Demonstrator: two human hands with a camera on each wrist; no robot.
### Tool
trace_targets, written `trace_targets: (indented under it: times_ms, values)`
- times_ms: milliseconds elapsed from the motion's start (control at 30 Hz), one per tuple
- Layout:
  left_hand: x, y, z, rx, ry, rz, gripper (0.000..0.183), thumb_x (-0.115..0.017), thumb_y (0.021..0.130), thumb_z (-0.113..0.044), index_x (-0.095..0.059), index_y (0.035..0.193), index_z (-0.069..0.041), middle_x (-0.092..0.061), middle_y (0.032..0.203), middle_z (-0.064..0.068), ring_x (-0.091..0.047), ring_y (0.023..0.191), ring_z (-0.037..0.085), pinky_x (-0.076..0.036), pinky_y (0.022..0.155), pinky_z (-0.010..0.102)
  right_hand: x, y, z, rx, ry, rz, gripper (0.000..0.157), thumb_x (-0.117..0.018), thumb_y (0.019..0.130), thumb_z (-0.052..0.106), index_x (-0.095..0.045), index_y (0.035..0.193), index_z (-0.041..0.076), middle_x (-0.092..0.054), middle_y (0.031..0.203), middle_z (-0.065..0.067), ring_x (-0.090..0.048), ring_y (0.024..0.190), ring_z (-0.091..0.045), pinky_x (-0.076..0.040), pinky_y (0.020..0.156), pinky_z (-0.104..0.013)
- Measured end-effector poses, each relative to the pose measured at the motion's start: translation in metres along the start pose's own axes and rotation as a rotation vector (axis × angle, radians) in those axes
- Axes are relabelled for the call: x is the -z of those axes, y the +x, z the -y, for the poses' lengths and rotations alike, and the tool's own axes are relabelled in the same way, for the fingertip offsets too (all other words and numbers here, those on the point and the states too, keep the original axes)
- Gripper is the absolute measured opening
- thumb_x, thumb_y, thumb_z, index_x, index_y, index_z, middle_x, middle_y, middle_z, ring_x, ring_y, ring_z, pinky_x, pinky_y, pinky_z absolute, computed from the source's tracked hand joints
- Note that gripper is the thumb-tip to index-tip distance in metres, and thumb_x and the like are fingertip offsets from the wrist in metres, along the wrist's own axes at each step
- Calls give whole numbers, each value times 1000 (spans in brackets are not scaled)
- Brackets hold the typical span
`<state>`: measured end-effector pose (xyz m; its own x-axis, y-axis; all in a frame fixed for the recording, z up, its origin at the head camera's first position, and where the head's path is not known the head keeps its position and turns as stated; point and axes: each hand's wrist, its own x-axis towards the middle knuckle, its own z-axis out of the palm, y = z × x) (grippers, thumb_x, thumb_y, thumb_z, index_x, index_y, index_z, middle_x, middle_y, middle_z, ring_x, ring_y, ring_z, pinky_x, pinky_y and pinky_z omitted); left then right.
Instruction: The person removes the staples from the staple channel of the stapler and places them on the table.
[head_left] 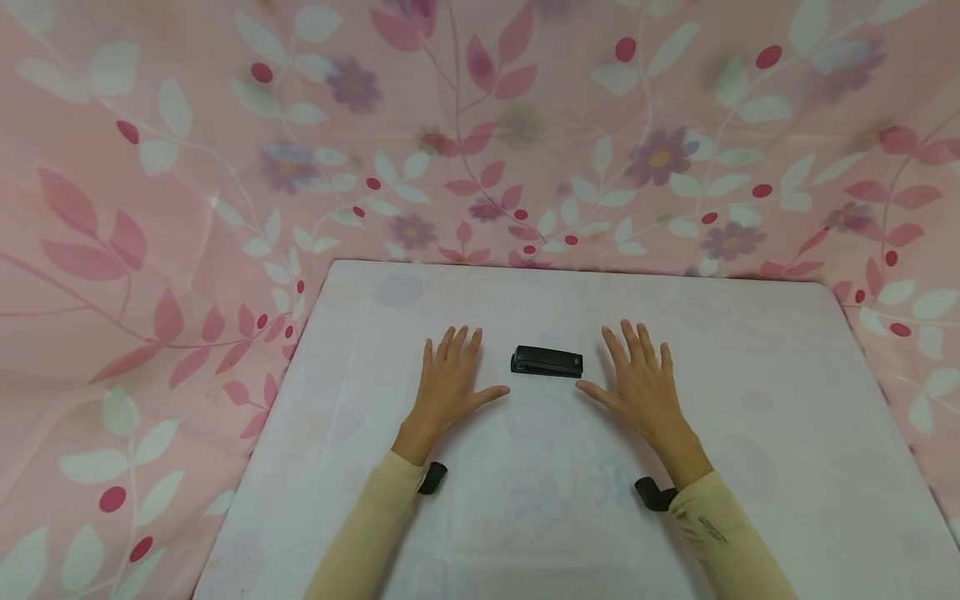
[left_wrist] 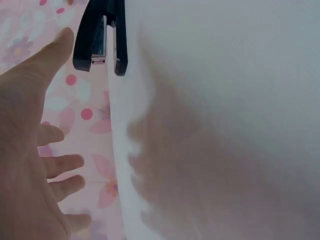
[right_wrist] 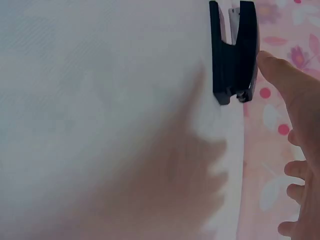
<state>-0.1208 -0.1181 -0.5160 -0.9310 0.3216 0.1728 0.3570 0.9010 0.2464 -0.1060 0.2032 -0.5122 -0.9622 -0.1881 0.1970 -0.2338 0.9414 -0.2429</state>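
A black stapler (head_left: pixel 547 362) lies on the white-covered table, lengthwise from left to right, between the two hands in the head view. To its left is my left hand (head_left: pixel 447 379), fingers straight and spread, thumb pointing toward the stapler with a gap between. On the other side my right hand (head_left: pixel 641 387) is spread the same way, its thumb tip close to the stapler's right end. Neither hand holds anything. Both wrist views show the stapler (left_wrist: pixel 100 37) standing out against the white cloth, its metal inner part visible between the top arm and base.
The table (head_left: pixel 525 500) has a pale cloth over it. Pink flowered fabric (head_left: pixel 480 125) hangs behind and at the sides of the table. A small black device (head_left: pixel 433 478) sits at the left wrist, and another black device (head_left: pixel 655 494) at the right wrist.
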Motion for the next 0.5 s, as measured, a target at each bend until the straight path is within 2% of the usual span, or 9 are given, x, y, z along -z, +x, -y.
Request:
trace_targets:
  times_ms: [167,300,500]
  values:
    - [-10,9,-5,-75,-76,-24,98,-71,76,-66,-39,150,-10,-52,144,13,-45,135,30,-34,111,54,3,16,20,81,-5,8,89,-69,80,62,-40,149,14,-40,152,-19,-36,141,-39,-31,108,-65]
    - [-19,19,-9,-105,-126,-13,91,-74,77,-61,-46,146,-9,-59,134,10,-55,124,28,-45,102,49,5,29,39,123,5,71,82,-67,85,60,-42,148,14,-47,146,-17,-45,134,-37,-39,104,-59]
    - [-33,32,-14,-101,-181,35,81,-76,77,-57,-54,141,-12,-64,126,7,-58,113,26,-48,90,44,-2,46,67,198,7,137,69,-65,89,55,-51,142,12,-59,133,-14,-57,121,-35,-47,96,-54]
